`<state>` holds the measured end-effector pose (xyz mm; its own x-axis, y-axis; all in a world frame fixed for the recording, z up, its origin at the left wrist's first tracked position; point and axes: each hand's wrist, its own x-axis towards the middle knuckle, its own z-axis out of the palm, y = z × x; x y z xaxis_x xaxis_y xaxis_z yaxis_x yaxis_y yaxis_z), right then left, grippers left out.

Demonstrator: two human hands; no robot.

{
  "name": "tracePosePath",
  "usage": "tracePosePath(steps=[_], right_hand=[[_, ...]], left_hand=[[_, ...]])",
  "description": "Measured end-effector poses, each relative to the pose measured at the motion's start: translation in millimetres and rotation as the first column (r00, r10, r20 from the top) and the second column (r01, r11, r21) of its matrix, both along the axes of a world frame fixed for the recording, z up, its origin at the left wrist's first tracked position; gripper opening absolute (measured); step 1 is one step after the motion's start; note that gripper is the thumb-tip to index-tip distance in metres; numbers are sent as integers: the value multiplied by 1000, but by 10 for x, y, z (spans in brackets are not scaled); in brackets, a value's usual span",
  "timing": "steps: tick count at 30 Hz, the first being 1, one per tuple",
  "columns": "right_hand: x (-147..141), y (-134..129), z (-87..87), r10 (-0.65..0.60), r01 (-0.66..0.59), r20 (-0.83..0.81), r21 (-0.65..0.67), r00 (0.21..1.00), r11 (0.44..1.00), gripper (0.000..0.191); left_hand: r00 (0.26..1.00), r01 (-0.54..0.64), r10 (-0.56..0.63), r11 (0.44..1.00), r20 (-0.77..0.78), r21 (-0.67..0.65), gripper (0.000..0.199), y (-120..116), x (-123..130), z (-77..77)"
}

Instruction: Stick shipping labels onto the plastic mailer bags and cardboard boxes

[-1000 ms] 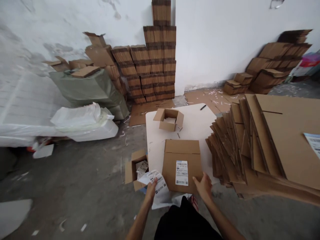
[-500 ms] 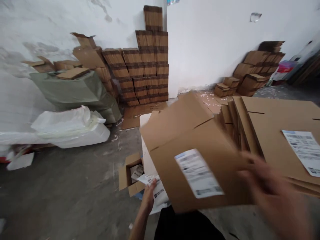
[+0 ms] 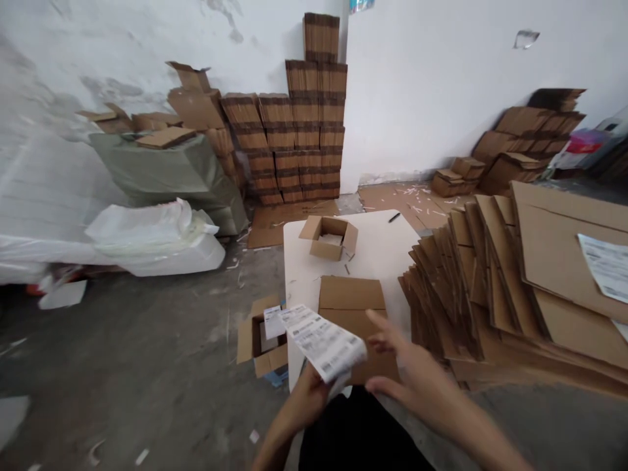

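Note:
My left hand (image 3: pixel 310 394) is closed round a strip of printed shipping labels (image 3: pixel 324 343), which curls up over the table's near part. Beside it my right hand (image 3: pixel 409 363) is open, thumb and fingers apart, holding nothing. It hovers near the labels' right end, above a flat folded carton (image 3: pixel 352 293) on the white table (image 3: pixel 380 239). The carton's upper face shows no label; its near part is partly hidden by the labels and my right hand. To the right, a leaning stack of flat cartons (image 3: pixel 471 275) has a labelled carton (image 3: pixel 554 242) on top.
A small open box (image 3: pixel 330 245) and a black pen (image 3: pixel 394 217) lie on the table. Left of the table stands another open box (image 3: pixel 262 337). Bundled cartons (image 3: pixel 299 140) are piled against the wall, near plastic-wrapped white goods (image 3: pixel 157 245).
My right hand has let go of the labelled flat carton and moved left towards the labels. My left hand has brought the label strip up and right. The unlabelled carton and small box are uncovered.

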<state>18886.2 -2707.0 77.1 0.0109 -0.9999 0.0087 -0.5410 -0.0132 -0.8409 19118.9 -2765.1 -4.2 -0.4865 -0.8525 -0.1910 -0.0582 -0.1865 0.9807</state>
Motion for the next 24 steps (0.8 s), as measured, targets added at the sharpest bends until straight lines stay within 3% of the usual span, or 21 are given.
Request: tracePosePath(steps=[2,3,4,6,7,9,12,14,16,18,21,24], right_hand=[[246,-108,-243,85,-84,22,-25,996,996,39],[356,-147,-383,87,-86,16,-68,996,994,27],[452,-169,-515,79,-79,-1,-123,997,989,22],[583,-158,-700,92,-98,-37,-248,995,964,20],[612,-133,-732,112,-123,-54,-299,992,946,19],[587,-87,-671,145,-157,-60,-365,988,918,15],[362,-142,-455,145,-104,97,-342,985,934,16],[177,-304,-452,18,45,226,-270,974,962,18],[62,-533,-673,-205,234,209,-129,956,964,24],[61,-749,-1073,-342,342,89,18,936,940,26],[200,-877,-1707,-362,365,-47,147,931,920,21],[275,-737,-2092,-392,418,-156,201,906,886,49]], left_hand=[[999,14,-12,997,-35,72,50,86,11,-31],[994,26,-7,985,-109,168,56,114,15,-50],[978,50,13,954,-207,296,59,129,10,-68],[922,102,131,828,-365,552,61,113,-30,-115],[897,78,231,756,-377,650,59,80,-55,-153],[857,-87,433,654,-277,752,45,-30,-69,-277],[750,-385,649,581,-123,717,32,-240,100,-568],[675,-521,734,546,-74,657,26,-345,308,-770],[646,-595,763,527,-29,608,25,-388,482,-941],[671,-613,742,540,19,577,22,-370,541,-1081],[742,-603,663,595,99,531,19,-272,416,-1267],[795,-589,579,667,180,457,20,-162,234,-1437]])
